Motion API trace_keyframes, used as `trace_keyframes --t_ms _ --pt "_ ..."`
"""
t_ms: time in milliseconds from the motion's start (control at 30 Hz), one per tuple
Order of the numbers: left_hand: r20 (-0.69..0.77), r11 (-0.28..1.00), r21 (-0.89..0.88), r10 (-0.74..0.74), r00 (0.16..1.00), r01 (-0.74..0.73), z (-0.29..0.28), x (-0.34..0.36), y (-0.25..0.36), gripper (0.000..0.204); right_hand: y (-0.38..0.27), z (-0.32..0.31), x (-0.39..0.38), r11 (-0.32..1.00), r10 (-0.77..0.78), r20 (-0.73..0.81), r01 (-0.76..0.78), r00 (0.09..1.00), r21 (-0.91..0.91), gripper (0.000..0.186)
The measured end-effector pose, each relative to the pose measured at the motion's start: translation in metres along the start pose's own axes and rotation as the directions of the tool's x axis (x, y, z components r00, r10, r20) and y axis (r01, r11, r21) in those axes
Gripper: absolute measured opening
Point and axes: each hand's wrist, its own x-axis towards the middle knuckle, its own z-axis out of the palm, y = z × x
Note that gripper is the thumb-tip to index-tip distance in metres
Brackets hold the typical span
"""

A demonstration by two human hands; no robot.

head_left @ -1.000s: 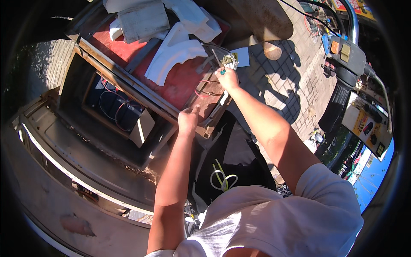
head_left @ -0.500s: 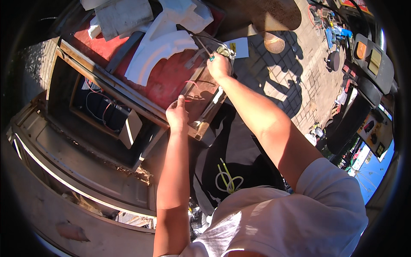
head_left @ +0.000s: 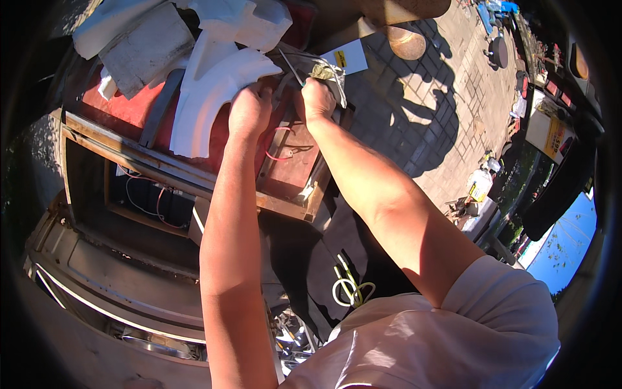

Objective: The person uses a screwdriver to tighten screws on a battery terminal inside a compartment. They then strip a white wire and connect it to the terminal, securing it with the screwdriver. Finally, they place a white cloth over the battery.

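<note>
My right hand (head_left: pixel 316 99) is closed on a tool with a teal handle, probably a screwdriver, whose thin metal shaft (head_left: pixel 291 70) points up-left, beside a crumpled pale bundle (head_left: pixel 324 71). My left hand (head_left: pixel 251 111) is closed just left of it, at the edge of a curved white foam piece (head_left: pixel 193 115); what its curled fingers hold is hidden. Both are over a worn red panel (head_left: pixel 117 102). Below them, red wire (head_left: pixel 277 157) loops over a brown compartment (head_left: pixel 285 181) along the panel's right end.
More foam pieces (head_left: pixel 146 48) lie at the upper left. Dark batteries with wires (head_left: pixel 172 207) sit in the opening below. A white card (head_left: pixel 346 58) and a rusty round object (head_left: pixel 407 44) are at top. Paving (head_left: pixel 473 142) and a black handlebar grip (head_left: pixel 557 188) are on the right.
My left hand has moved up from the compartment's edge to the foam beside my right hand. My right hand has shifted slightly up and left, still holding the tool. The view has shifted.
</note>
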Motion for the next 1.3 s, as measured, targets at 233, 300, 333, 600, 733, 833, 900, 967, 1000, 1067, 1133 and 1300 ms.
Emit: trace_keyframes --t_ms 233,300,333,600,733,833,900,967,1000,1067,1133,1300 --pt "-0.376 0.997 -0.039 0.054 0.925 -0.073 -0.052 -0.013 -0.01 0.034 0.002 0.009 -0.004 0.998 -0.068 -0.091 0.069 0.994 0.011 0.038" --pt "-0.251 0.997 -0.055 0.043 0.967 -0.059 -0.054 -0.012 -0.014 0.034 0.0 0.006 -0.007 0.996 -0.09 -0.095 0.09 0.991 -0.004 0.028" --pt "-0.197 0.998 -0.058 0.013 0.98 -0.025 -0.052 -0.014 -0.016 0.034 0.0 0.002 -0.011 0.991 -0.131 -0.087 0.13 0.988 -0.017 0.027" --pt "0.501 0.258 -0.804 -0.192 0.844 0.536 0.006 0.004 -0.008 0.028 -0.004 -0.044 -0.046 0.751 -0.295 0.279 0.041 0.914 0.659 0.029" --pt "0.562 0.22 -0.773 -0.198 0.803 0.595 0.016 0.025 -0.013 0.019 -0.02 -0.048 -0.02 0.742 -0.321 0.091 0.19 0.943 0.643 0.032" --pt "0.516 0.369 -0.752 -0.185 0.836 0.546 0.019 0.038 -0.019 0.017 -0.032 -0.042 0.019 0.908 -0.296 0.143 0.232 0.944 0.35 0.034" --pt "0.495 0.426 -0.74 -0.179 0.85 0.52 0.016 0.043 -0.023 0.014 -0.04 -0.033 0.039 0.916 -0.314 0.028 0.295 0.949 0.27 0.037" --pt "0.44 0.517 -0.715 -0.19 0.878 0.47 0.012 0.046 -0.024 0.014 -0.041 -0.026 0.05 0.869 -0.452 -0.056 0.453 0.89 0.199 0.039" --pt "0.426 0.547 -0.691 -0.221 0.877 0.473 0.007 0.049 -0.024 0.016 -0.04 -0.023 0.053 0.845 -0.504 -0.083 0.511 0.86 0.156 0.041" --pt "0.353 0.667 -0.625 -0.223 0.909 0.406 -0.003 0.058 -0.021 0.013 -0.04 -0.019 0.058 0.842 -0.45 -0.044 0.44 0.892 0.311 0.041" --pt "0.212 0.781 -0.571 -0.158 0.965 0.253 -0.012 0.065 -0.017 0.015 -0.043 -0.014 0.063 0.854 -0.377 0.062 0.321 0.924 0.41 0.041" --pt "-0.141 0.996 0.036 0.088 0.986 -0.084 -0.019 0.069 -0.011 0.024 -0.061 -0.002 0.073 0.933 -0.25 0.231 0.171 0.94 0.317 0.037"
